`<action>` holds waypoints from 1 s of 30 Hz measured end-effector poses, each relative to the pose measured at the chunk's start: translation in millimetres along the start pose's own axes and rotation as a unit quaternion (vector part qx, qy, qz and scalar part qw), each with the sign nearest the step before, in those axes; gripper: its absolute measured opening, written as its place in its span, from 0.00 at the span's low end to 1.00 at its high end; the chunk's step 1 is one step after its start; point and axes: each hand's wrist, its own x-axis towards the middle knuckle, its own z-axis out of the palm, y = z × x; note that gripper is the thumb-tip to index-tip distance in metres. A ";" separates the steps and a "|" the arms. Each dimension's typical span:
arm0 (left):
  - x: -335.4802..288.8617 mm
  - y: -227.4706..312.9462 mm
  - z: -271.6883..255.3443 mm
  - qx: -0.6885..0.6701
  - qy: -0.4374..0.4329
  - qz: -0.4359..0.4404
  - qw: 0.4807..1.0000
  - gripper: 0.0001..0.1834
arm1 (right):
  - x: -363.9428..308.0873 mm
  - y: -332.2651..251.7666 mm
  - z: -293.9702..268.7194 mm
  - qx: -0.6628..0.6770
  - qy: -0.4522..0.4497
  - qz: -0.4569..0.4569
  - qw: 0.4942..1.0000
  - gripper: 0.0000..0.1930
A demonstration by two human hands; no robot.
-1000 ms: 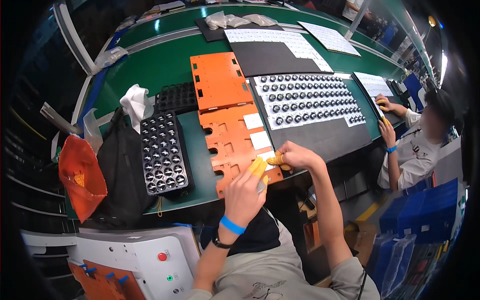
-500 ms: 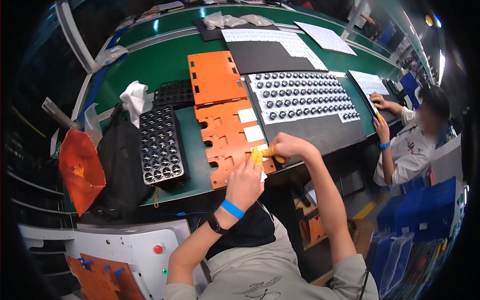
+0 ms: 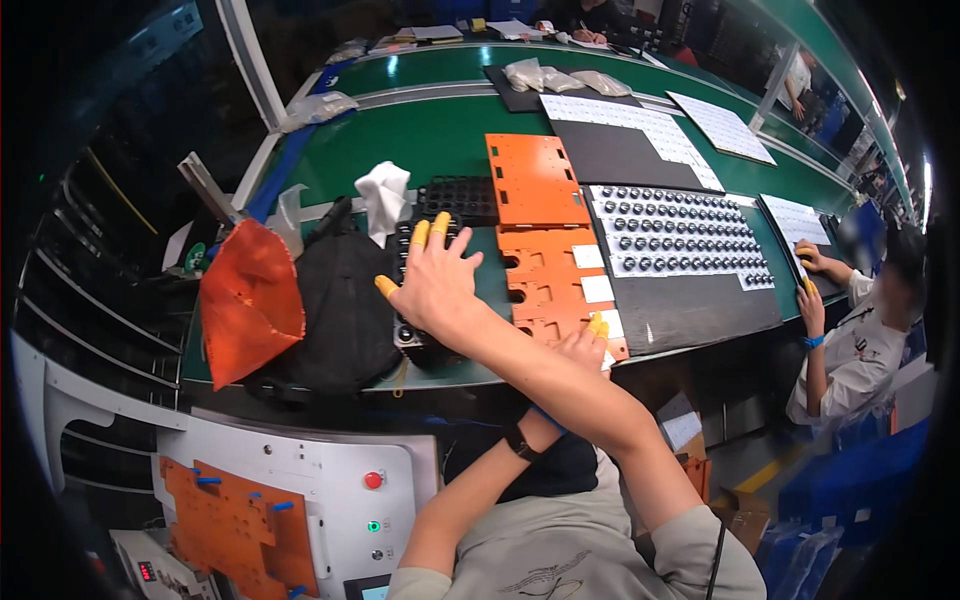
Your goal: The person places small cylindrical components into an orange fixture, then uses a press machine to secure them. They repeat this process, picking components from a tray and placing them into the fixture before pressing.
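My right hand reaches across to the left over a black tray of round black parts. Its fingers are spread, with yellow finger cots on several tips, and it covers most of the tray. My left hand rests at the near end of the orange fixture plate, under the right forearm. Its yellow-capped fingertips are together at the edge of a small white square plate. More white squares lie in line along the fixture's right side. The right forearm passes in front of the left wrist.
Right of the fixture, a white sheet carries rows of round black parts beside a dark foam board. An orange bag and black bag stand left. A co-worker handles another white sheet at right.
My right hand has left the white plate and swung left over the black tray, its fingers opening. The left hand stays at the fixture. The whole view has shifted, moving the scene rightward.
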 end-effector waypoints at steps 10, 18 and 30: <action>2.0 4.2 -4.2 0.002 -0.014 -0.023 1.000 0.15 | 21.9 -14.3 5.6 -0.102 -0.082 0.057 0.990 0.55; 1.2 -2.1 16.5 -0.020 0.051 0.017 0.998 0.19 | 17.9 13.2 -41.5 0.075 -0.062 0.066 0.993 0.56; 1.2 -7.0 15.2 -0.167 0.113 0.010 0.979 0.16 | 115.6 112.5 -63.3 0.550 0.082 0.000 0.831 0.57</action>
